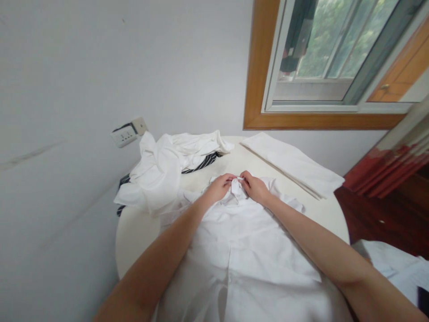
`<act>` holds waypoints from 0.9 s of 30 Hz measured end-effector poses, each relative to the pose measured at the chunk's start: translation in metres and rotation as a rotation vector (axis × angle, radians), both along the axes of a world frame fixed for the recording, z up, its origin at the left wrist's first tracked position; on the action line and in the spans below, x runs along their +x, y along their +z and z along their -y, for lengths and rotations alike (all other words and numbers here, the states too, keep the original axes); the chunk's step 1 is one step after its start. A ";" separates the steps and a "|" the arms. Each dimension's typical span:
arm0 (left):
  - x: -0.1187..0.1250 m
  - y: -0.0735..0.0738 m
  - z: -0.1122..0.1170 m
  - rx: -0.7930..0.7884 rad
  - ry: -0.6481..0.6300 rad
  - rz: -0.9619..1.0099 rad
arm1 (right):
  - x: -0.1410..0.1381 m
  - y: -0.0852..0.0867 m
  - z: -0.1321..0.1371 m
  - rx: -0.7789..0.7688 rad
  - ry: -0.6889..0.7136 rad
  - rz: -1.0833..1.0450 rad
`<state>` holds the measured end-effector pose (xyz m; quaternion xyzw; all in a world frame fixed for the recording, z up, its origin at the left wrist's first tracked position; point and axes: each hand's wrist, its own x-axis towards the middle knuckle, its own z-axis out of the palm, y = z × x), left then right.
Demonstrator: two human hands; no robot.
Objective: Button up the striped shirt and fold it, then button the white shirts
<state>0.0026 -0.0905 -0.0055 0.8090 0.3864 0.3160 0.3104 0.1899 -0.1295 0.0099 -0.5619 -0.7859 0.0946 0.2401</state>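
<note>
A white shirt lies spread on the round white table, its collar end away from me and its front placket running toward me. My left hand pinches the left side of the shirt's collar. Opposite it, my right hand grips the collar's right side between thumb and fingers. A small gap separates the two hands, and a bit of collar shows there. Fingertip details are too small to make out.
Crumpled white clothes lie at the back left, with a black striped cloth under them. A folded white garment rests at the back right. The wall has a socket; a red and white curtain hangs right.
</note>
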 end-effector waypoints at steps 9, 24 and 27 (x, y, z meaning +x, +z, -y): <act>-0.006 0.010 -0.003 -0.256 -0.074 0.115 | 0.003 -0.010 -0.007 0.046 0.063 -0.145; -0.011 0.011 -0.005 0.132 -0.079 -0.067 | 0.004 -0.007 -0.006 0.015 0.084 -0.092; -0.010 0.009 -0.005 0.174 -0.060 -0.058 | 0.004 -0.007 -0.006 0.005 0.100 -0.051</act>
